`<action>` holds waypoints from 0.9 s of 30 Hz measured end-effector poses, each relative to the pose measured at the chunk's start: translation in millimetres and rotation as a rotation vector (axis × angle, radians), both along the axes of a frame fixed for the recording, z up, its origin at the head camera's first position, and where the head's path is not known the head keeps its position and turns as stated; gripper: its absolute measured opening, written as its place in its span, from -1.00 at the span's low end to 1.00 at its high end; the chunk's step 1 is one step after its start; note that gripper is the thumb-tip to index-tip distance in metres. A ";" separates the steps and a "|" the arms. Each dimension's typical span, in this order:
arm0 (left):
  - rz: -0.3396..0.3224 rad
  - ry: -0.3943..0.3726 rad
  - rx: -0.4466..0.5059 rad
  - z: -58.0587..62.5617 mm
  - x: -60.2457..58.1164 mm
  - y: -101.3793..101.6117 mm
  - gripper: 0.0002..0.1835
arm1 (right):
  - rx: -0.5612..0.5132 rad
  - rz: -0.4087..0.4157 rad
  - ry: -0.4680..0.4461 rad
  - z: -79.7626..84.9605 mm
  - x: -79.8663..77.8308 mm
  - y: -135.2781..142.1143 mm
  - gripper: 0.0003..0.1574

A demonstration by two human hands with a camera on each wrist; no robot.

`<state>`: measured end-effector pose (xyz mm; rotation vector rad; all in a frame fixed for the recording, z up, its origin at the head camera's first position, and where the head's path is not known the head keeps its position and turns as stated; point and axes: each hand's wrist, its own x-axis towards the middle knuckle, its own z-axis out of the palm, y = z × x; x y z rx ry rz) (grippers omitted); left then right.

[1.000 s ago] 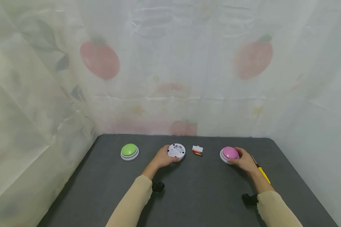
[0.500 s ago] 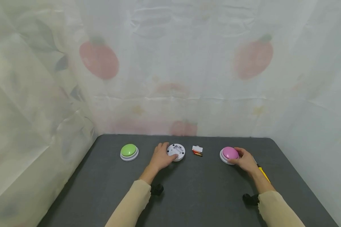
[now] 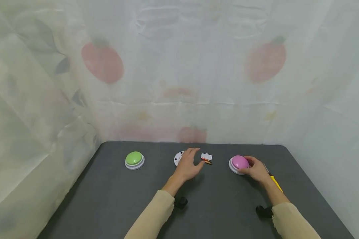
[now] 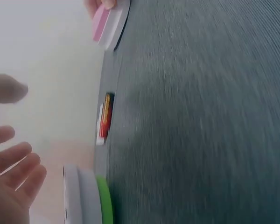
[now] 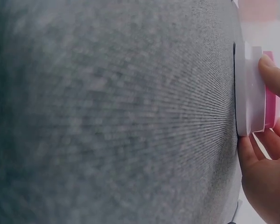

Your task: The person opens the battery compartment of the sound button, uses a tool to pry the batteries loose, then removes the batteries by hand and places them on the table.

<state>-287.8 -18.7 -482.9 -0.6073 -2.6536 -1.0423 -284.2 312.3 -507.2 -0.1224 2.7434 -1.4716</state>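
Note:
My left hand [image 3: 187, 166] hangs in front of an upside-down push button [image 3: 178, 158], fingers spread and holding nothing. That button's white underside faces up, and its green dome [image 4: 105, 200] shows underneath in the left wrist view. Just right of the left fingers lie several red-and-gold batteries [image 3: 207, 161] against a small white cover [image 3: 206, 156]. At the right, my right hand [image 3: 257, 170] grips a pink push button [image 3: 240, 162] that stands upright on the table. In the right wrist view, thumb and fingers hold its white base [image 5: 248, 91] from opposite sides.
An upright green push button [image 3: 134, 159] stands at the left of the dark table [image 3: 113, 199]. Beside the right wrist lies a yellow-handled screwdriver [image 3: 276, 183]. A pale curtain [image 3: 179, 66] hangs behind the table's back edge.
My left hand has let go of the upside-down button and moved right, in front of it, towards the batteries. The right hand keeps its grip on the pink button.

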 end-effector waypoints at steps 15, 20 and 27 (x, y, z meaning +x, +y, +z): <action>-0.148 -0.203 0.036 -6.0 -2.7 51.4 -0.16 | -0.016 0.026 0.020 1.8 8.2 -3.0 0.00; -0.164 -0.243 0.064 -6.7 -2.4 70.3 -0.14 | -0.047 0.032 0.016 6.2 13.8 -1.1 0.00; -0.197 -0.264 0.029 -9.6 0.3 82.6 -0.17 | -0.097 0.058 0.031 12.3 21.9 -2.8 -0.03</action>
